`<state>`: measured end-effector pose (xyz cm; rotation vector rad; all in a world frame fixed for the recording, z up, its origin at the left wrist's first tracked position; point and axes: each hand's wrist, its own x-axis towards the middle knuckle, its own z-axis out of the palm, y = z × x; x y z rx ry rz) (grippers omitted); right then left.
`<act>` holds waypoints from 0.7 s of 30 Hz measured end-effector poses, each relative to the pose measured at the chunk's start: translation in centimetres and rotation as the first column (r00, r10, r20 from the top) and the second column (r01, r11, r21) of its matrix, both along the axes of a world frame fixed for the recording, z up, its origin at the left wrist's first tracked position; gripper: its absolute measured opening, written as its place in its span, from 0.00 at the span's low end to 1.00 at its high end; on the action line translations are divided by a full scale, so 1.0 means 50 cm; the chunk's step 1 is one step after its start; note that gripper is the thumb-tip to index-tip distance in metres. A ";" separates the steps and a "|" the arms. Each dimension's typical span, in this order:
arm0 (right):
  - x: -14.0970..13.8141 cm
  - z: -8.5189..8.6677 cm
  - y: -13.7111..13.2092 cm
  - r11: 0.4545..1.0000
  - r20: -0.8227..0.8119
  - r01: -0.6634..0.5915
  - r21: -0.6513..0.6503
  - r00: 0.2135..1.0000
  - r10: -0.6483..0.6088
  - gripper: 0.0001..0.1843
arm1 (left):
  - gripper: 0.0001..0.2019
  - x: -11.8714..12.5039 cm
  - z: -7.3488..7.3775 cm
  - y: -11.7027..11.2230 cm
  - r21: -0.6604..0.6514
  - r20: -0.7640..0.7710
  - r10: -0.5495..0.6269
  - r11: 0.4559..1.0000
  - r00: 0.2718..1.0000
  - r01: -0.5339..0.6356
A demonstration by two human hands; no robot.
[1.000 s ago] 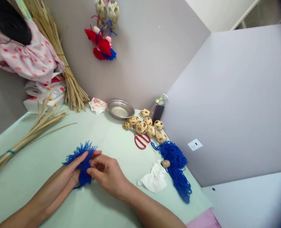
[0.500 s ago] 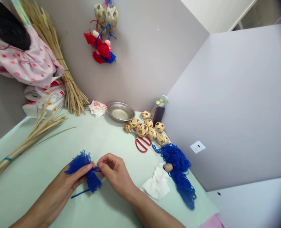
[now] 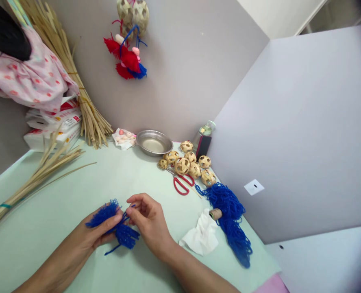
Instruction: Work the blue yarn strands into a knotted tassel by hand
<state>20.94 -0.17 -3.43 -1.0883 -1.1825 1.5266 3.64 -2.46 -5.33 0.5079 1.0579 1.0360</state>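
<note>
A blue yarn tassel point(image 3: 127, 236) with a fluffy cut bundle at its upper left is held over the pale green table point(image 3: 77, 195). My left hand point(image 3: 103, 232) is closed on it, thumb on top and fingers underneath. Blue strands run from its middle up to my right hand point(image 3: 146, 217), whose thumb and forefinger pinch them. One loose strand trails below the tassel. Off to the right lies a large hank of blue yarn point(image 3: 235, 232), with a small spool of thread point(image 3: 216, 214) against it and a crumpled white tissue point(image 3: 201, 235) beside.
Red-handled scissors point(image 3: 181, 185) lie near several woven strip balls point(image 3: 182, 166). A metal bowl point(image 3: 154, 152), a phone point(image 3: 203, 146) and a glass jar point(image 3: 209, 127) stand along the back. Plant strips point(image 3: 31, 183) lie at left. Red and blue tassels point(image 3: 128, 59) hang on the wall.
The tassel's lower skirt has swung to the right and its loose strand has shifted right too. My left hand has moved slightly right. The right hand still pinches strands.
</note>
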 end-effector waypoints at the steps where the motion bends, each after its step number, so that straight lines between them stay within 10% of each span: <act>1: -0.001 0.001 0.001 1.000 -0.015 0.004 -0.004 1.000 -0.004 0.16 | 0.17 0.001 0.001 0.000 0.009 -0.012 -0.006 1.000 1.000 0.007; 6: -0.001 0.002 0.002 0.999 -0.090 -0.011 -0.050 0.996 0.007 0.28 | 0.21 -0.001 0.006 0.006 0.035 -0.067 0.144 0.989 0.987 -0.142; 11: 0.010 0.001 0.005 0.949 -0.031 -0.284 -0.139 0.959 0.282 0.36 | 0.21 -0.012 0.009 0.013 0.008 -0.082 0.211 0.978 0.974 -0.211; 21: 0.024 -0.003 0.011 0.942 0.197 -0.334 -0.030 0.922 0.333 0.37 | 0.16 -0.011 -0.016 0.003 0.046 -0.076 -0.092 0.994 0.993 0.095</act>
